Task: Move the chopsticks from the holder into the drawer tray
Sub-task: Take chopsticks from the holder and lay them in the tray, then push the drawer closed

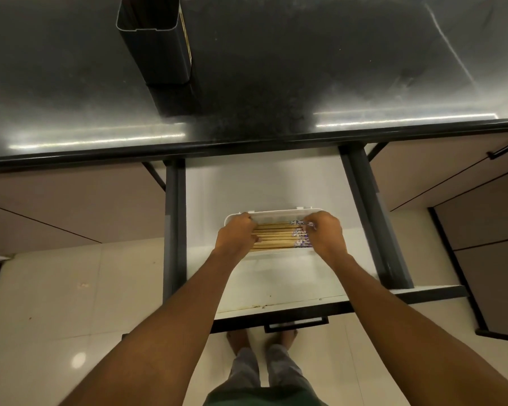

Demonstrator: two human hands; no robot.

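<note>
The chopsticks [279, 236] lie side by side in the white tray [276, 214], which sits in the open drawer [241, 183] below the edge of the dark countertop [276, 68]; their plain wooden ends point toward the tray's left end and their blue-patterned ends toward its right. The person's left hand [235, 236] rests over the tray's left end, fingers curled down onto the wooden ends, and the right hand [324, 234] rests over the tray's right end, fingertips bunched against the patterned ends; whether either hand is actually pinching a stick or only pressing on the bundle cannot be told. The dark rectangular holder [156, 42] stands on the countertop, well beyond the tray and toward its left, and no chopsticks can be made out rising from it, though its inside is too dark to be sure. Judging from this, the step in hand is the last one: squaring up the sticks so they lie flat and even in the tray. The next move probably calls for letting go gently so the row is not disturbed, lifting both hands clear of the tray, and checking the holder for any left behind.
</note>
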